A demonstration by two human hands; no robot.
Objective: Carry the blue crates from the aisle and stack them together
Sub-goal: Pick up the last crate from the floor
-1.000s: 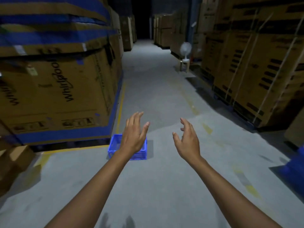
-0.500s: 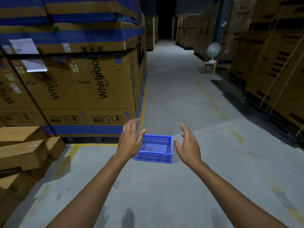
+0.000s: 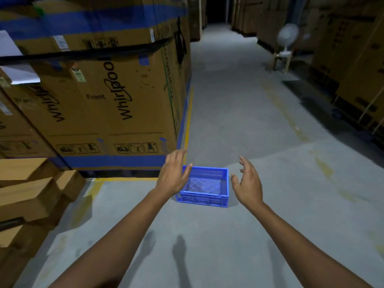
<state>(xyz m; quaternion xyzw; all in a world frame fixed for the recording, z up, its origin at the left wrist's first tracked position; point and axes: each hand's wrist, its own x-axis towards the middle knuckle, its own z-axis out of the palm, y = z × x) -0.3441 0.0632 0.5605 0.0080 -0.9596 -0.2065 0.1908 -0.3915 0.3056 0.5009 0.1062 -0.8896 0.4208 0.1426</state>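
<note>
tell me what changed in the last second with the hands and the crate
The person walked up to the blue crate; the view swung left, so it now sits between the left hand and right hand instead of behind the left one. Both hands stay open, holding nothing. The crate remains on the floor by the cardboard boxes.

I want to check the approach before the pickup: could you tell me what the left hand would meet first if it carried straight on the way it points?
Probably the blue crate: the open left hand overlaps its left rim, though depth is unclear from one view.
</note>
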